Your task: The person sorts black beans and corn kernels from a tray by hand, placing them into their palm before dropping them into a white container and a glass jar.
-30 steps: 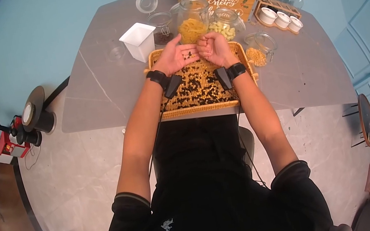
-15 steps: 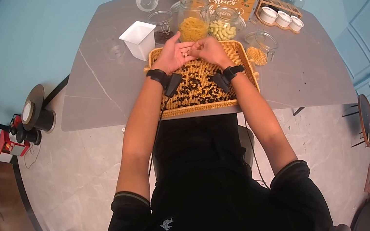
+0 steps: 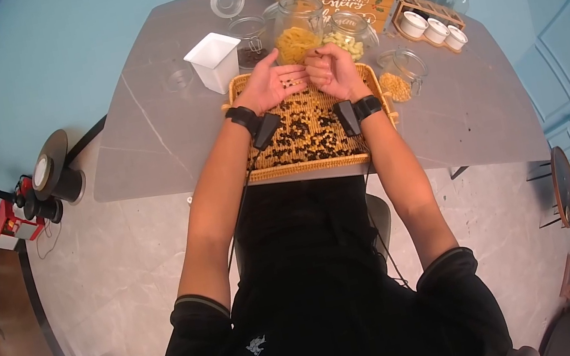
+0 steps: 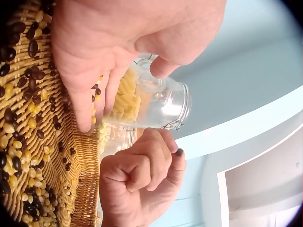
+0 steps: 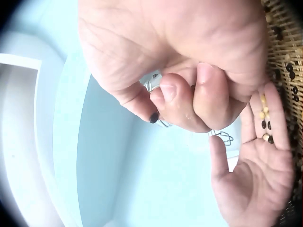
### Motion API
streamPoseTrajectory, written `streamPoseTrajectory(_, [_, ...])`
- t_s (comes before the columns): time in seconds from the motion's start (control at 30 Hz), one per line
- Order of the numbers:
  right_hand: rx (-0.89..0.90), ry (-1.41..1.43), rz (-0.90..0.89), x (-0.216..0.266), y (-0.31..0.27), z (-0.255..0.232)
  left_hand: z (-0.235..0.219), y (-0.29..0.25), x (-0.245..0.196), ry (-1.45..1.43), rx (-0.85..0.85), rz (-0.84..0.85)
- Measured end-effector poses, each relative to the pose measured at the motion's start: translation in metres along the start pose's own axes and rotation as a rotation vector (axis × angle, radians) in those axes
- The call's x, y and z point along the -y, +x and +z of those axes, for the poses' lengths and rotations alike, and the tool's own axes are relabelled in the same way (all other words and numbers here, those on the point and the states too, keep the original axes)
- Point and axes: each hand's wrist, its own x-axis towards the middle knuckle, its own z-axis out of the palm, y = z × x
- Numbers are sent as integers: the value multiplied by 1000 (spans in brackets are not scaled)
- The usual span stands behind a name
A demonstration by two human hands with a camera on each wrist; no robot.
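My left hand (image 3: 265, 88) is held palm up over the wicker tray (image 3: 310, 167), fingers straight. Several yellow corn kernels (image 5: 263, 114) and dark beans (image 5: 269, 125) lie along its fingers. Beside its fingertips, my right hand (image 3: 332, 75) is turned up with the fingers curled in. Its thumb and forefinger pinch a single dark bean (image 4: 179, 152), which also shows at the fingertips in the right wrist view (image 5: 154, 117). Under both hands, corn kernels and dark beans are scattered mixed across the tray's weave.
Beyond the tray stand a jar of pasta (image 3: 298, 44), a jar of pale green pieces (image 3: 345, 45) and a jar of dark contents (image 3: 252, 54). A white square container (image 3: 215, 68) is at the back left. An open jar of corn (image 3: 396, 86) lies right of the tray.
Half a second ago the right fingers reached over the left fingers; they have since drawn back to the right and turned up, pinching the bean. The left hand has stayed nearly still.
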Motion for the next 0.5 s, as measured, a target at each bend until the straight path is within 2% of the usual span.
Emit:
streamPoseTrajectory(0.1, [51,94,0,1,0,-4,1,0,1,4,4,2])
streamPoseTrajectory(0.5, [-170,59,21,0,4,-14,3,-1,1,31,-19,2])
